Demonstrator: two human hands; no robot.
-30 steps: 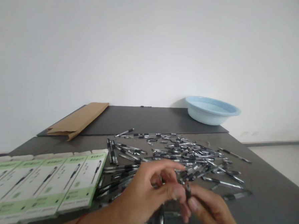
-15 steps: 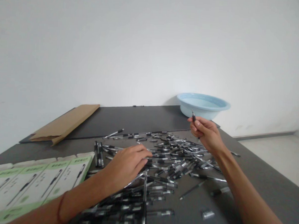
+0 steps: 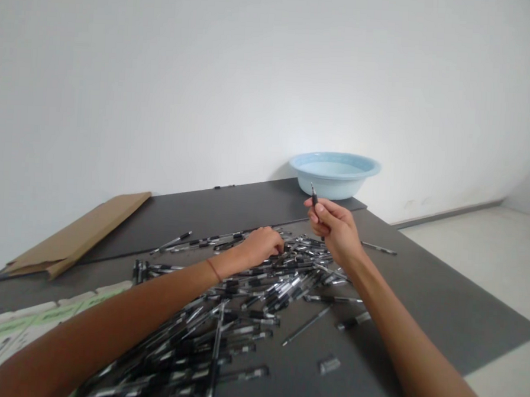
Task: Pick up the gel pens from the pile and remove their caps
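My right hand (image 3: 335, 223) is raised over the right side of the table, its fingers closed around an uncapped pen (image 3: 314, 196) whose tip points up. Farther left, my left hand (image 3: 265, 245) reaches down into the far part of a heap of pens (image 3: 287, 285). Its fingers are curled in at the pens, and what they hold, if anything, is hidden. Black and clear pens lie in many directions across the heap. Toward the front, a long pen (image 3: 216, 353) lies across several others.
A pale blue basin (image 3: 332, 187) stands at the back right by the wall. On the left lie a brown cardboard piece (image 3: 81, 230) and green-and-white pen boxes (image 3: 13, 330). A small clear piece (image 3: 328, 364) and a thin pen (image 3: 307, 325) lie on the dark table (image 3: 420, 295).
My left hand has moved farther forward, deeper into the far part of the heap, and its fingers have curled in. The right hand still holds the pen. The whole view has shifted slightly.
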